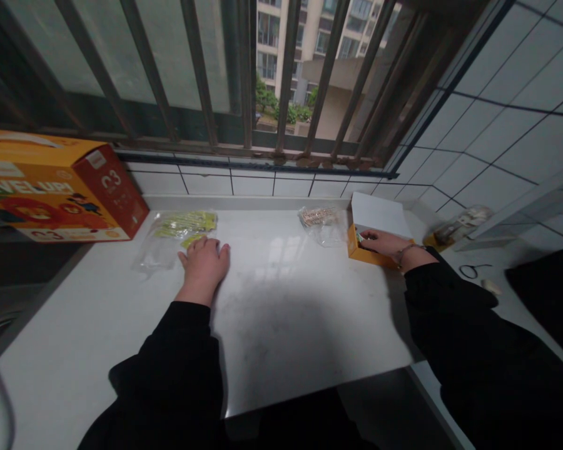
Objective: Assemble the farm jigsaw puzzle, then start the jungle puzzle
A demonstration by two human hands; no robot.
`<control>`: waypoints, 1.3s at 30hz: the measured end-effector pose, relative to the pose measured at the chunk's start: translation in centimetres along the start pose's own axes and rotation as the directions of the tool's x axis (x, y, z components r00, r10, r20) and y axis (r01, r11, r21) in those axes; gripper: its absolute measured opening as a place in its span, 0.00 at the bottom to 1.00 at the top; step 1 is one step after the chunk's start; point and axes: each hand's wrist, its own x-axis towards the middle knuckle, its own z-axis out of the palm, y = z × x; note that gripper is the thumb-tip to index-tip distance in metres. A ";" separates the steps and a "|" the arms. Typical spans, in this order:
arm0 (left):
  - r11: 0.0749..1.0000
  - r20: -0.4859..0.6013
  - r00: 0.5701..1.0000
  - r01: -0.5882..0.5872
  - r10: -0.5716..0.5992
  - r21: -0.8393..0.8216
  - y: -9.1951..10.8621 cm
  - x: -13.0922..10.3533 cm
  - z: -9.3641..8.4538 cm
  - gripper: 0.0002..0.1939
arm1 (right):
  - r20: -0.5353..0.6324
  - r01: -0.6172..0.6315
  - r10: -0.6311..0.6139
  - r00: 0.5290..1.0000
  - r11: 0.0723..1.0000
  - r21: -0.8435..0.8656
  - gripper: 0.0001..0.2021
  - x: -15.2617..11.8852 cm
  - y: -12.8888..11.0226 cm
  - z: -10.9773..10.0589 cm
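My left hand (204, 264) rests on the white counter with its fingers apart. Its fingertips are at the near edge of some yellow-green printed pieces (187, 222), which lie on and around a clear plastic bag (157, 253). On the right, my right hand (383, 242) reaches into a small orange box (378, 255) whose white lid (380, 212) stands open against the back. Those fingers are bent together over a small whitish-green thing that I cannot make out. Left of the box sits a clear bag with brownish thin pieces (319, 217).
A large orange and red carton (56, 187) stands at the back left. In the right corner is a clear-topped container with a yellow base (460, 226); a black ring-shaped item (469, 271) lies nearer. A barred window and tiled wall bound the counter (281, 337).
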 end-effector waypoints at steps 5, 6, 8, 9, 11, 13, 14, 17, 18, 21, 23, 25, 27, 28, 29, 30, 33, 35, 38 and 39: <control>1.000 0.009 1.000 0.000 0.000 -0.001 0.0 0.0 -0.1 0.26 | -0.050 -0.001 -0.001 0.999 0.999 -0.036 0.32 -0.1 -0.6 0.2; 1.000 0.011 1.000 0.001 -0.001 0.000 0.0 0.0 -0.1 0.25 | -0.050 0.003 -0.005 0.999 0.999 -0.041 0.32 -0.1 -0.7 0.3; 1.000 0.012 1.000 0.003 -0.003 0.002 -0.1 0.0 -0.1 0.25 | -0.044 0.000 -0.003 0.999 0.999 -0.054 0.29 -0.1 -0.7 0.4; 1.000 0.011 1.000 0.004 -0.004 0.004 -0.1 0.0 0.0 0.25 | -0.040 -0.008 0.006 0.999 0.998 -0.063 0.28 0.0 -0.8 0.4; 1.000 0.011 1.000 0.003 -0.003 0.007 -0.1 0.0 0.0 0.25 | -0.034 -0.031 0.028 0.999 0.996 -0.081 0.26 0.0 -0.8 0.4; 1.000 0.012 1.000 0.000 -0.001 0.009 -0.1 0.0 0.0 0.25 | -0.029 -0.048 0.045 0.999 0.994 -0.097 0.25 0.1 -0.9 0.3; 1.000 0.014 1.000 -0.001 0.001 0.009 -0.1 0.0 0.1 0.25 | -0.025 -0.050 0.048 0.999 0.993 -0.103 0.25 0.1 -0.9 0.3; 1.000 0.017 1.000 -0.006 0.006 0.011 -0.2 0.0 0.1 0.24 | -0.006 -0.050 0.050 0.999 0.991 -0.123 0.26 0.0 -1.1 0.3; 1.000 0.017 1.000 -0.007 0.007 0.012 -0.3 0.0 0.1 0.24 | 0.001 -0.052 0.052 0.999 0.990 -0.129 0.25 0.0 -1.2 0.3; 1.000 0.016 1.000 -0.009 0.008 0.013 -0.3 0.1 0.2 0.24 | 0.013 -0.076 0.079 0.997 0.985 -0.153 0.24 0.3 -1.3 0.5; 1.000 0.017 1.000 -0.010 0.010 0.013 -0.3 0.1 0.2 0.23 | 0.009 -0.103 0.107 0.994 0.979 -0.176 0.23 0.8 -1.5 0.7; 1.000 0.021 1.000 -0.013 0.013 0.013 -0.2 0.0 0.1 0.22 | 0.008 -0.129 0.133 0.991 0.972 -0.198 0.23 1.3 -1.7 0.7; 1.000 0.022 1.000 -0.016 0.016 0.011 -0.1 -0.1 0.0 0.22 | 0.017 -0.147 0.154 0.988 0.966 -0.211 0.23 1.9 -2.0 0.7; 1.000 0.022 1.000 -0.017 0.017 0.009 -0.1 -0.1 -0.1 0.22 | 0.025 -0.153 0.162 0.986 0.965 -0.214 0.23 2.1 -2.1 0.7; 1.000 0.021 1.000 -0.017 0.017 0.006 0.0 -0.2 -0.1 0.22 | 0.034 -0.158 0.169 0.985 0.964 -0.215 0.23 2.2 -2.2 0.7; 1.000 0.020 1.000 -0.018 0.018 0.001 0.0 -0.2 -0.2 0.22 | 0.043 -0.160 0.173 0.984 0.964 -0.213 0.23 2.3 -2.3 0.7; 0.999 0.010 1.000 -0.025 0.025 -0.020 -0.1 -0.3 -0.1 0.22 | 0.047 -0.155 0.167 0.985 0.968 -0.199 0.22 2.3 -2.6 0.6; 0.999 -0.001 0.999 -0.032 0.032 -0.039 -0.1 -0.3 0.0 0.21 | 0.025 -0.148 0.155 0.988 0.973 -0.178 0.20 1.9 -2.7 0.6; 0.996 -0.028 0.999 -0.048 0.046 -0.080 -0.2 -0.2 -0.1 0.20 | -0.036 -0.149 0.146 0.989 0.980 -0.129 0.16 0.8 -2.5 0.0; 0.993 -0.041 0.998 -0.057 0.053 -0.099 -0.1 -0.2 -0.3 0.20 | -0.065 -0.148 0.141 0.988 0.983 -0.110 0.16 0.3 -2.3 -0.3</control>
